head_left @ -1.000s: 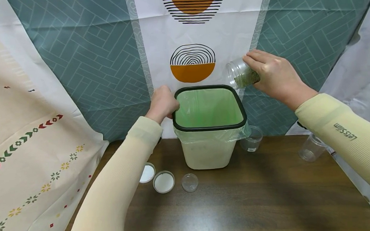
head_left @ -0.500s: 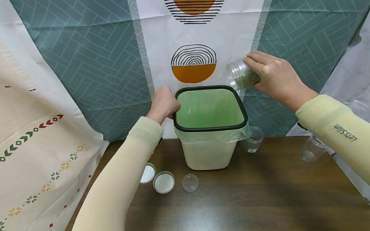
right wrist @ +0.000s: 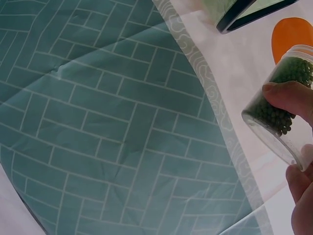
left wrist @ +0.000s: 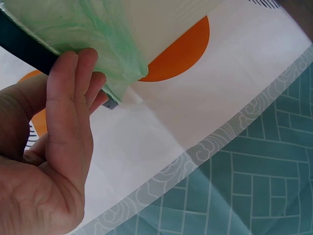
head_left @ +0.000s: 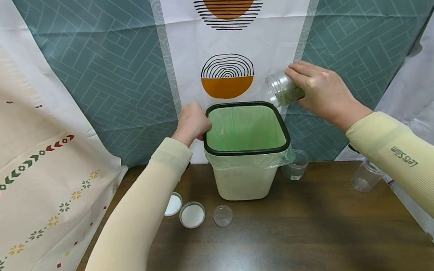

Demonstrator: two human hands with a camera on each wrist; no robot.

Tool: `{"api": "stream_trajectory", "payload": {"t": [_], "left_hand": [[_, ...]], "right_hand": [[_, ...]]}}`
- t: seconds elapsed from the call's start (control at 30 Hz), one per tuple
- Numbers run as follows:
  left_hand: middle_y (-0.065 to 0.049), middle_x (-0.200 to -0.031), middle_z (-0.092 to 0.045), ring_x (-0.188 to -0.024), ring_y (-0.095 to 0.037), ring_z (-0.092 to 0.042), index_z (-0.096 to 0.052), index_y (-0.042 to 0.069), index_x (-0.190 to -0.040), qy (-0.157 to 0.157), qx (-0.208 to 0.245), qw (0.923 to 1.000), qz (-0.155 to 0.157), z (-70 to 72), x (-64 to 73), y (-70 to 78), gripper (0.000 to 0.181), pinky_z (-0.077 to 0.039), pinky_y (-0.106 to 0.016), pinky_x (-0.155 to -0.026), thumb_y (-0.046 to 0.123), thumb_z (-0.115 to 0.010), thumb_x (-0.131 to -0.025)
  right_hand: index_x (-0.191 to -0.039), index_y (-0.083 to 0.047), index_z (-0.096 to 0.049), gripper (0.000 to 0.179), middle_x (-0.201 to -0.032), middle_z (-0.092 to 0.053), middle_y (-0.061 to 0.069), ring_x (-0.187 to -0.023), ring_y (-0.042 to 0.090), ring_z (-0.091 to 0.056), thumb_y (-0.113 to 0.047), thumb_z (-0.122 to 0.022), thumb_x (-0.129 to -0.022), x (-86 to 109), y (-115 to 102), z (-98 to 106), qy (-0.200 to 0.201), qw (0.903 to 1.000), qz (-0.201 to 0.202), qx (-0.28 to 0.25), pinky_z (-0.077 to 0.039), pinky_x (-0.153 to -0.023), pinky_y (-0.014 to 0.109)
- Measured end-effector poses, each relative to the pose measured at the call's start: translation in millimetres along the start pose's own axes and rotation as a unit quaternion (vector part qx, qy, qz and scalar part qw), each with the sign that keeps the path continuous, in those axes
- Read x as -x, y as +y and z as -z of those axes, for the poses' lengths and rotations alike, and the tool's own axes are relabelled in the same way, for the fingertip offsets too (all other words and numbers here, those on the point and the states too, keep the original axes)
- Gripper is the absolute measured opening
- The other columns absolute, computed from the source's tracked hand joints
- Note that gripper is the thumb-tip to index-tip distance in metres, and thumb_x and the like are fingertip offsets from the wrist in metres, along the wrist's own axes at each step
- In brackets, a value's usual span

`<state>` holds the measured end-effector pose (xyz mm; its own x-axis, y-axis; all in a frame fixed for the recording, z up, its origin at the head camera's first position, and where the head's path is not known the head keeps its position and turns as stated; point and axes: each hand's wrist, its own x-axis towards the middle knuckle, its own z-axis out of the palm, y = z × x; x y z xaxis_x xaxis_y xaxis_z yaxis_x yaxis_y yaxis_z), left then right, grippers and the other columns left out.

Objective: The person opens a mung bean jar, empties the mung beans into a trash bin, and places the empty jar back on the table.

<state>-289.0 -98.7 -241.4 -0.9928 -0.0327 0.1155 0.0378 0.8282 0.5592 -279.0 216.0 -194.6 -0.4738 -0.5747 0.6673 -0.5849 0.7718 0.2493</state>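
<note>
A pale trash bin with a black rim is lined with a translucent green bag. My left hand grips the bin's left rim; in the left wrist view its fingers lie over the bag and the dark rim, thumb opposite. My right hand holds a clear jar on its side, just above the rim's right back corner. The jar's open mouth points left. Small green beans lie inside it, and the thumb presses its wall in the right wrist view.
Two white-lined lids and a clear lid lie on the brown table, left of and in front of the bin. A clear container stands behind its right side. Another clear container is under the right forearm. A patterned cloth hangs behind.
</note>
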Motion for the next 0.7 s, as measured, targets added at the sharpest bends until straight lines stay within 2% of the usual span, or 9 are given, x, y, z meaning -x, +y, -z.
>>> {"api": "stream_trajectory", "payload": {"t": [0.7], "left_hand": [[-0.013, -0.056, -0.062, -0.040, -0.022, -0.062, -0.053, 0.008, -0.061, -0.001, -0.004, 1.0000, 0.003, 1.2, 0.5, 0.6, 0.012, -0.050, -0.028, -0.039, 0.001, -0.053, -0.070]], "right_hand": [[-0.130, -0.005, -0.054, 0.077, -0.131, -0.056, 0.017, -0.124, 0.033, -0.051, 0.010, -0.079, -0.058, -0.3, -1.4, 2.7, -0.012, 0.9999, -0.005, 0.007, -0.046, -0.096, 0.050]]}}
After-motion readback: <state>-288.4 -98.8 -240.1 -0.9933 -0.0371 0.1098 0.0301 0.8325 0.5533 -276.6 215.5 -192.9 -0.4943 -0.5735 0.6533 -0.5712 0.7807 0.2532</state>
